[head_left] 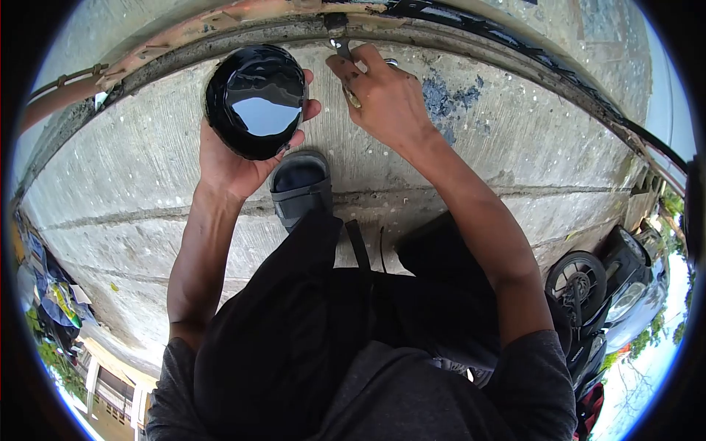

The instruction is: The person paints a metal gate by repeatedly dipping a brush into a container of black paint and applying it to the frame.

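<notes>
A round container of glossy black liquid (255,101) rests in my left hand (232,158), whose fingers wrap round its right side from below. My right hand (379,92) is closed on a paintbrush (340,45), its dark bristles pointing away from me. The bristles touch or lie very near the lower edge of a long metal bar (228,22) at the top of the view. Part of that bar is reddish brown, and its right stretch is coated black. Dark smudges mark the fingers of my right hand.
Dark paint stains (448,99) spot the concrete ground (132,176) right of my right hand. My sandalled foot (301,184) stands below the container. A motorcycle wheel (576,287) is at the right, and a pile of mixed items (55,294) lies at the far left.
</notes>
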Action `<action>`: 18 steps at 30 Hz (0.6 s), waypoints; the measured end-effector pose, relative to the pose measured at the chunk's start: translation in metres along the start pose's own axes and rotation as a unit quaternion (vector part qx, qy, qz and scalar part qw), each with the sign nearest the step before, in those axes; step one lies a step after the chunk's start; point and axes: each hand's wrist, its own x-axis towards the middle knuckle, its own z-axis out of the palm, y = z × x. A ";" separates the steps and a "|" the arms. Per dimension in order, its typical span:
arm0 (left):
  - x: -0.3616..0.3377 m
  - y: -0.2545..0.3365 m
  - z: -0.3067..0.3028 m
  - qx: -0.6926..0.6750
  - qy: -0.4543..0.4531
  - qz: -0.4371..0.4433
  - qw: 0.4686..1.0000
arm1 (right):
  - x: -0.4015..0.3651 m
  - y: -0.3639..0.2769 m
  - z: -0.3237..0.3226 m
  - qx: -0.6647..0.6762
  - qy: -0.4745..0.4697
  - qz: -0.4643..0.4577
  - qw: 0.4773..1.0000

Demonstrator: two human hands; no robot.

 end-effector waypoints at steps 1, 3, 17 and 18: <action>-0.001 -0.001 -0.003 -0.002 -0.001 0.003 1.000 | -0.001 0.008 -0.002 -0.003 0.009 -0.006 1.000; -0.005 -0.003 -0.007 -0.004 -0.004 -0.003 1.000 | -0.011 0.027 -0.010 -0.015 0.023 0.014 1.000; 0.012 -0.009 -0.013 0.048 0.036 -0.011 0.998 | -0.019 0.035 -0.033 -0.018 0.073 0.064 0.995; 0.014 -0.008 -0.013 0.021 0.017 -0.018 0.999 | -0.020 0.026 -0.049 0.042 0.082 0.083 0.992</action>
